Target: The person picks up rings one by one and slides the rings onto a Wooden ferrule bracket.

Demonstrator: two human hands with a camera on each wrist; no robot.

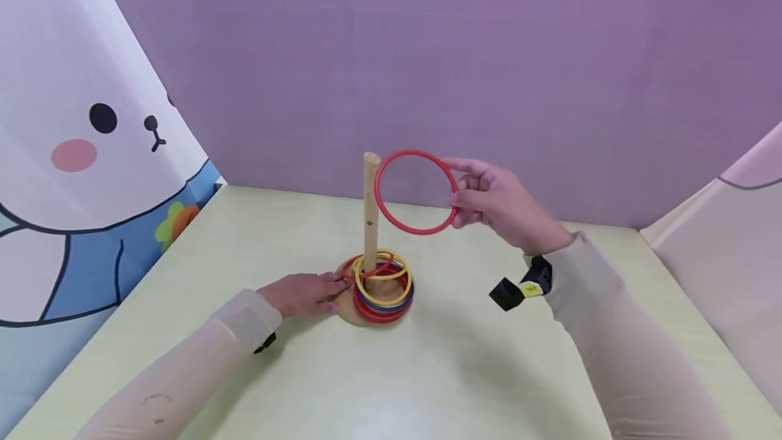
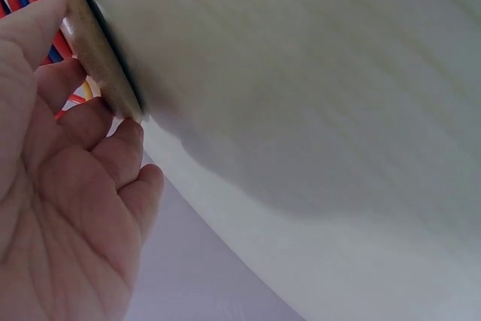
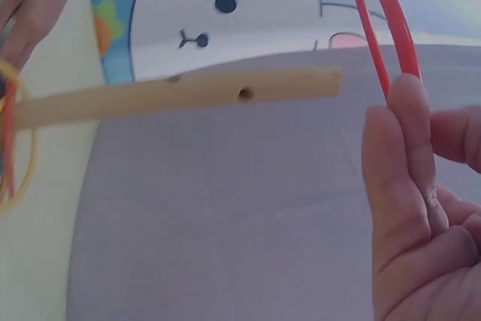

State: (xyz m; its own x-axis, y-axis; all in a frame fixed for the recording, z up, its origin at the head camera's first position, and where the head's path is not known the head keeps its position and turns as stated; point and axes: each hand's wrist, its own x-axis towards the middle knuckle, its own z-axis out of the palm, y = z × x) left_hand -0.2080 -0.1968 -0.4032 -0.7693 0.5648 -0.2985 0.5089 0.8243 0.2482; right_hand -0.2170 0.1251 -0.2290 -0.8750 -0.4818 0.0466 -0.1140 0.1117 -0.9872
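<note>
My right hand (image 1: 497, 202) pinches a thin red ring (image 1: 417, 231) at its right side, thumb in front. The ring is held up beside the top of a wooden post (image 1: 370, 209), its left side near the post in the head view. In the right wrist view, the red ring (image 3: 402, 31) stands beyond the post's end. Several red, blue and yellow rings (image 1: 383, 303) lie in a loose pile round the post's foot, some tilted. My left hand (image 1: 302, 294) holds the left edge of the round wooden base (image 1: 345, 309), fingertips curled against its rim.
The pale table (image 1: 464, 386) extends round the base on all sides. Behind it rises a purple cloth wall (image 1: 427, 53). A cartoon-printed cloth (image 1: 122, 175) hangs at the left, and a pale one (image 1: 727, 257) at the right.
</note>
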